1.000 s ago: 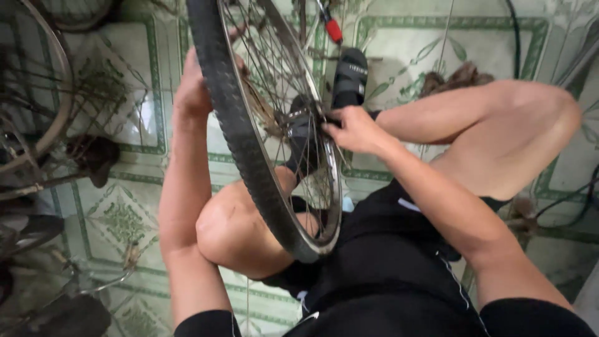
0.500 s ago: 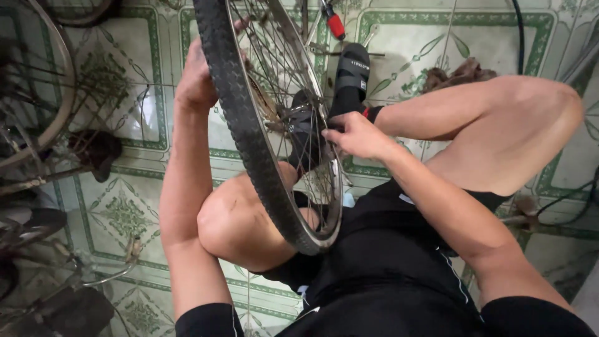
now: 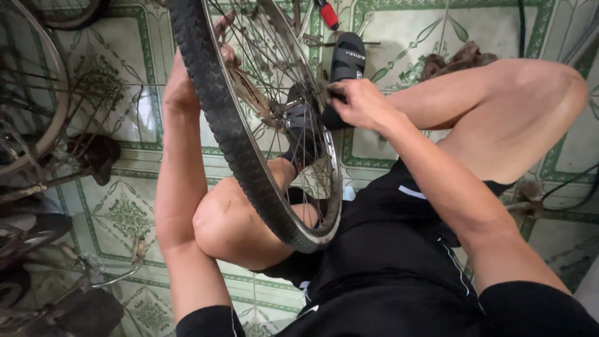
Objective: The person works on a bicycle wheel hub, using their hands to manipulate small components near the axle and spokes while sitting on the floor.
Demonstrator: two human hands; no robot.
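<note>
A bicycle wheel (image 3: 243,143) with a knobbly black tyre and silver rim stands upright between my knees, its lower edge resting near my lap. My left hand (image 3: 187,81) grips the tyre from the far side near its top, fingers curled over onto the spokes. My right hand (image 3: 359,103) is at the hub side of the wheel, fingers closed on a small dark part by the spokes; what it pinches is too small to tell. My bare knees flank the wheel.
A black sandal (image 3: 347,59) is on my foot beyond the wheel. A red-handled tool (image 3: 327,14) lies on the green patterned floor tiles (image 3: 405,31). Other bicycle wheels and frames (image 3: 37,125) crowd the left side. Cables lie at the right.
The wheel and both hands have stayed almost in place. My right hand has shifted slightly along the hub side of the wheel.
</note>
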